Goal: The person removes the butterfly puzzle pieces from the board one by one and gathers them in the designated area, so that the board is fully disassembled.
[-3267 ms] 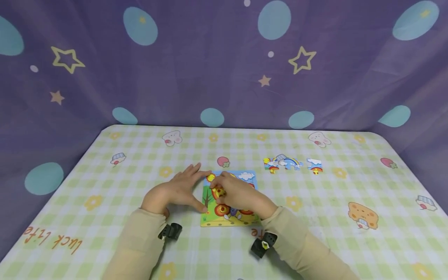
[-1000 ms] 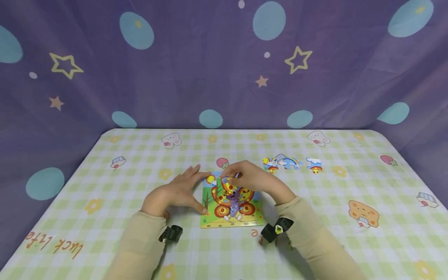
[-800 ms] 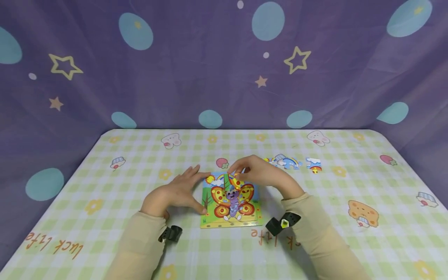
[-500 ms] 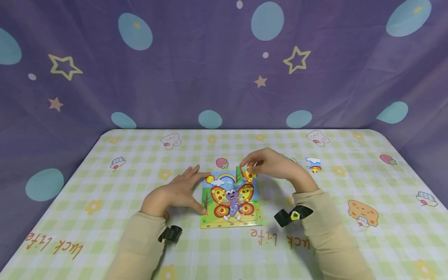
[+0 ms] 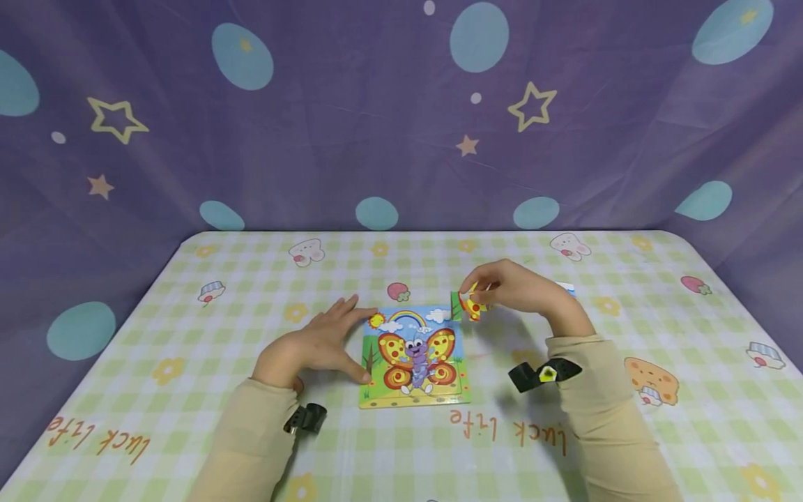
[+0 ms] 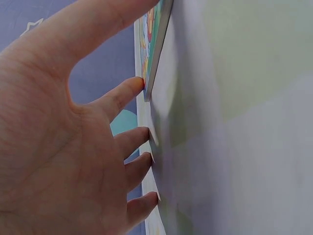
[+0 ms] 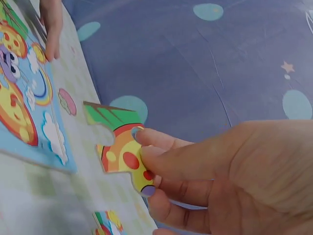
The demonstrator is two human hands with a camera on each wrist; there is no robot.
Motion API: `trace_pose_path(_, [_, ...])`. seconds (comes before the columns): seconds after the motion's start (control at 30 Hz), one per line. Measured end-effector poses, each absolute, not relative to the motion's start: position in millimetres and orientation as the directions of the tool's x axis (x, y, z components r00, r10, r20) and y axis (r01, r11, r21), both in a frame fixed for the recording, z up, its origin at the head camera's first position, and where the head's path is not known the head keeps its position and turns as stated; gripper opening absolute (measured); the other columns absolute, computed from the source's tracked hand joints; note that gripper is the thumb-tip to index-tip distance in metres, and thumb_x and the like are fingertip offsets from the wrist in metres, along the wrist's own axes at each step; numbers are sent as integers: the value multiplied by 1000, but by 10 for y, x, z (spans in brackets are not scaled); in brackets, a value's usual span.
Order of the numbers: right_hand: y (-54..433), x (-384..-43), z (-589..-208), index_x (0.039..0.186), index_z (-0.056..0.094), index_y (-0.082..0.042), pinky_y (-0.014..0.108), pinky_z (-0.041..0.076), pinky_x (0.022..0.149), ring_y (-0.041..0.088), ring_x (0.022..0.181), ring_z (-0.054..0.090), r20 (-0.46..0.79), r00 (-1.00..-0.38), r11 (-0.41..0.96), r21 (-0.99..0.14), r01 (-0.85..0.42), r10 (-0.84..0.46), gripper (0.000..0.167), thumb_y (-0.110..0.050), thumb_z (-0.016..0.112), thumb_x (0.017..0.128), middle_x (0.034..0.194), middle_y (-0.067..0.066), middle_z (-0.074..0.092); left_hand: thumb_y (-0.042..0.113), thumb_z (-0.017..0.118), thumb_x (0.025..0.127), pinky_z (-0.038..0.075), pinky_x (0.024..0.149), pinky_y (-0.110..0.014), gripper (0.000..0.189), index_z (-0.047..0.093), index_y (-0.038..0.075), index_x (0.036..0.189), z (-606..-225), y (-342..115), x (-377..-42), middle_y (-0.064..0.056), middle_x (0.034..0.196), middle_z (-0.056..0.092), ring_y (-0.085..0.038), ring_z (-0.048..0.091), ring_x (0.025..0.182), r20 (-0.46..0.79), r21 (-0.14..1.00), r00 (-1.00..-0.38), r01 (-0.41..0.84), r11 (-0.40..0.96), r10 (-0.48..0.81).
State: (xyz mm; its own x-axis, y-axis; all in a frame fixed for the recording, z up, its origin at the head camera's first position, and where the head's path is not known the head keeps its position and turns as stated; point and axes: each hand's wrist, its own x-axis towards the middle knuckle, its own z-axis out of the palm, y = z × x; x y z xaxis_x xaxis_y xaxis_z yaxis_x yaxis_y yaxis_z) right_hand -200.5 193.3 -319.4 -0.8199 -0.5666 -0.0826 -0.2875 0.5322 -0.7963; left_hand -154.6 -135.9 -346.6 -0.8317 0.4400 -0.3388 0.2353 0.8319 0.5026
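Observation:
A flat butterfly puzzle board (image 5: 401, 401) lies in the middle of the table, a rainbow and clouds along its far side. My left hand (image 5: 314, 351) spreads out at its left, thumb and index finger touching the board's left edge; in the left wrist view the other fingertips rest on the tablecloth. My right hand (image 5: 519, 289) pinches a jigsaw piece (image 7: 122, 152) between thumb and fingers, raised past the board's far right corner. That piece has a green strip and a yellow wing with red dots.
Loose jigsaw pieces lie right of the board; the right wrist view shows one piece (image 7: 106, 223) low in the frame. Another piece (image 5: 566, 287) peeks out behind my right wrist. The checked tablecloth (image 5: 401, 460) ends at a purple curtain (image 5: 314, 153).
My right hand was over the board's upper left, then came up with the jigsaw piece and carried it right, off the board. My left hand has stayed at the board's left edge.

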Motion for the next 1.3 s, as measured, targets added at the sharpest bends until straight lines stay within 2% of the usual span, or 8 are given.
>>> trace_pose_path(0.17, [2033, -2032, -3218, 107, 70, 4, 33, 50, 74, 18, 80, 59, -97, -827, 552, -786, -277, -554, 17, 3, 60, 92, 89, 6, 70, 38, 90, 67, 5, 119, -60, 106, 34, 18, 154, -3469, -1363, -1551, -19, 164, 7, -39, 1, 150, -338, 503, -833, 234, 832, 439])
trace_pose_path(0.33, [2097, -2058, -3259, 104, 71, 6, 28, 48, 69, 16, 77, 58, -106, -823, 567, -772, -286, -559, 17, 4, 62, 89, 86, 7, 70, 38, 90, 66, 5, 119, -60, 106, 34, 18, 154, -3467, -1368, -1551, -19, 164, 7, -40, 1, 150, -334, 504, -833, 237, 830, 440])
trace_pose_path(0.57, [2122, -2069, -3302, 102, 71, 8, 28, 47, 66, 16, 72, 59, -184, -828, 602, -769, -214, -530, 16, 2, 67, 87, 84, 8, 72, 39, 90, 66, 5, 119, -60, 107, 33, 17, 154, -3464, -1375, -1549, -19, 164, 7, -40, 2, 150, -333, 504, -834, 237, 830, 441])
trace_pose_path(0.8, [2154, -2089, -3376, 101, 71, 9, 25, 48, 63, 8, 68, 56, -229, -815, 622, -759, -192, -532, 16, 2, 69, 86, 86, 7, 73, 38, 90, 66, 5, 119, -59, 107, 33, 18, 154, -3450, -1371, -1547, -19, 164, 6, -39, 1, 150, -338, 508, -834, 229, 830, 436])
trace_pose_path(1.03, [2163, -2096, -3399, 102, 72, 7, 25, 47, 64, 9, 67, 55, -255, -817, 658, -729, -189, -517, 17, 2, 68, 87, 78, 0, 69, 38, 91, 66, 5, 119, -59, 107, 33, 18, 154, -3442, -1371, -1550, -18, 164, 6, -39, 1, 150, -337, 511, -835, 225, 829, 435])
trace_pose_path(1.3, [2190, -2081, -3423, 101, 72, 8, 27, 50, 66, 10, 69, 59, -245, -815, 656, -727, -204, -525, 16, 2, 69, 87, 84, 8, 72, 39, 91, 65, 5, 119, -60, 107, 34, 18, 154, -3486, -1380, -1544, -19, 164, 7, -39, 1, 150, -330, 518, -833, 233, 823, 444])
